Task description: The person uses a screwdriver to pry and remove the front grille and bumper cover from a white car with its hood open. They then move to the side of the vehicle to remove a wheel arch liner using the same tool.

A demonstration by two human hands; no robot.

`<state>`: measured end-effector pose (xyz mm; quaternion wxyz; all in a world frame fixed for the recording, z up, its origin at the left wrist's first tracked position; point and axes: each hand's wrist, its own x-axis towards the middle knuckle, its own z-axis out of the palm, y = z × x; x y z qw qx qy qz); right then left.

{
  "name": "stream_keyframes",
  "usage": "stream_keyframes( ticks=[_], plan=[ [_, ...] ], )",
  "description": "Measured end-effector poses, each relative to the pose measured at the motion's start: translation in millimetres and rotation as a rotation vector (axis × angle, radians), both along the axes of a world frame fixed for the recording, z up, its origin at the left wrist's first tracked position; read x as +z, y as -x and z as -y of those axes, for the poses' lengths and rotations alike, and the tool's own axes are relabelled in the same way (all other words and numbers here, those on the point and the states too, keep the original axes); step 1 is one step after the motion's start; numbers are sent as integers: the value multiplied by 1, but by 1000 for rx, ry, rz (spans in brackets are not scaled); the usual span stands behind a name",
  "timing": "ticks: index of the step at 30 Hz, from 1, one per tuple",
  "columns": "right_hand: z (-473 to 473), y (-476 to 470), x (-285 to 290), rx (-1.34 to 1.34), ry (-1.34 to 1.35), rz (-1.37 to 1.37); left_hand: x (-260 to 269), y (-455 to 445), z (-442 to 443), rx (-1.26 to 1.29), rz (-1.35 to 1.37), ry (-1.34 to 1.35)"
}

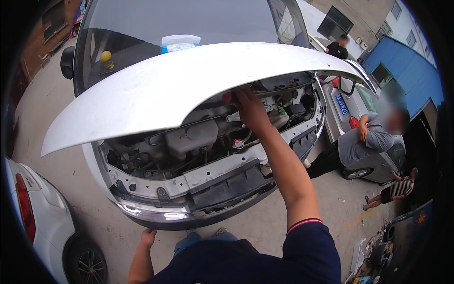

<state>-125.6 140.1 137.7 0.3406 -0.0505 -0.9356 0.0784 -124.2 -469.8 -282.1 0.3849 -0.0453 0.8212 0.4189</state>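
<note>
A white vehicle's hood (142,88) is raised over its engine bay. My right hand (250,108) reaches under the hood's front edge, its fingers around a red object (227,97) that is partly hidden; I cannot tell what it is. Below and left of that hand are a whitish plastic reservoir (193,136) and a radiator cap (238,143) with a red and white label. A green cap (282,111) shows to its right. My left hand (148,237) hangs low, just below the front bumper (159,214), with its fingers curled; whether it holds anything is unclear.
A person in a grey shirt (365,142) stands at the right beside a silver car (377,163). Farther off are a person in black (337,49) and one in a striped shirt (402,187). A white car (39,198) stands at the left. Assorted items lie at the lower right.
</note>
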Motion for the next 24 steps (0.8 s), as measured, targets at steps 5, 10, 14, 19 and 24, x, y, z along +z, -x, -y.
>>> stream_keyframes(
  ticks=[5,10,14,19,24],
  plan=[
    [45,-143,-19,-130,370,-452,-35,-50,-46,-627,171,120],
    [68,-338,-99,-533,957,-820,64,-113,-165,-970,-14,-32],
    [94,-473,-156,-843,1313,-1254,127,-158,-290,-1261,-94,-176],
    [84,-573,-184,-783,1686,-1583,196,-284,-462,-1542,-229,-547],
    [20,-621,-179,-562,1934,-1666,263,-447,-608,-1237,-34,-902]
  ],
)
